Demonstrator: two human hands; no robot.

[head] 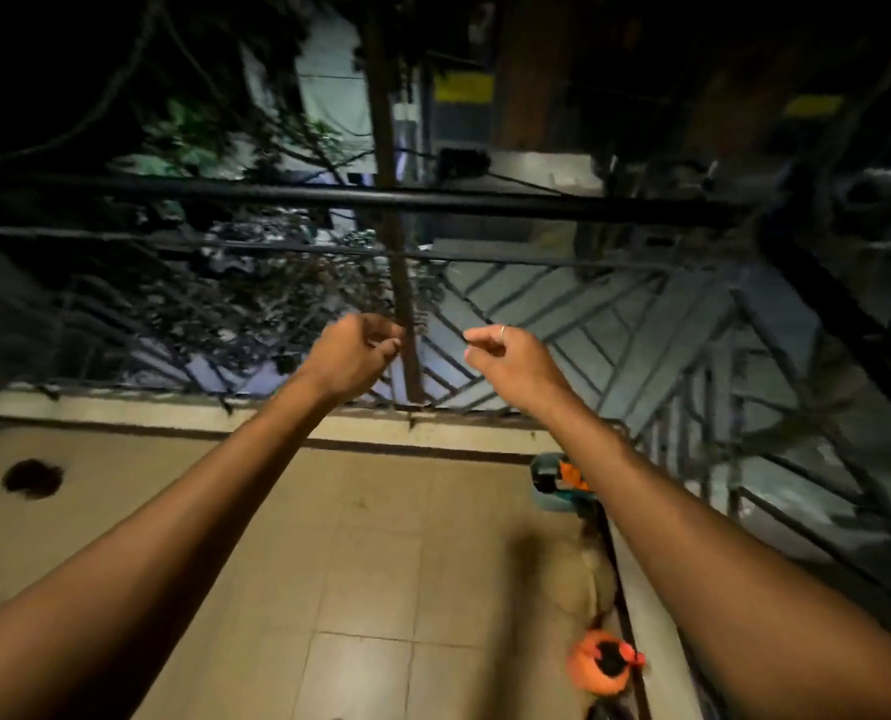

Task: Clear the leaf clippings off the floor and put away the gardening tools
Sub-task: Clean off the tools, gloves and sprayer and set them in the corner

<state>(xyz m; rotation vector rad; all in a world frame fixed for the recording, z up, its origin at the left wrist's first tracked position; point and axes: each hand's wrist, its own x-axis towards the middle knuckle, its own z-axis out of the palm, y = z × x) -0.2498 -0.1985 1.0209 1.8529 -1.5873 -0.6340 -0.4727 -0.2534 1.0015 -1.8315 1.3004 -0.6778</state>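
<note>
Hands lead the head view: our left hand (352, 350) and right hand (506, 353) reach out to the balcony railing (485, 202), the fingers of each curled against the thumb with nothing we can make out between them. We judge this as shedding clippings past the bars, though blur leaves it uncertain. On the tiled floor (381, 563) a dark clump (33, 478), possibly leaf clippings, lies far left, and a teal tub (550, 493) and an orange object (607, 665) sit along the right edge, so the next move calls for stooping to gather these.
</note>
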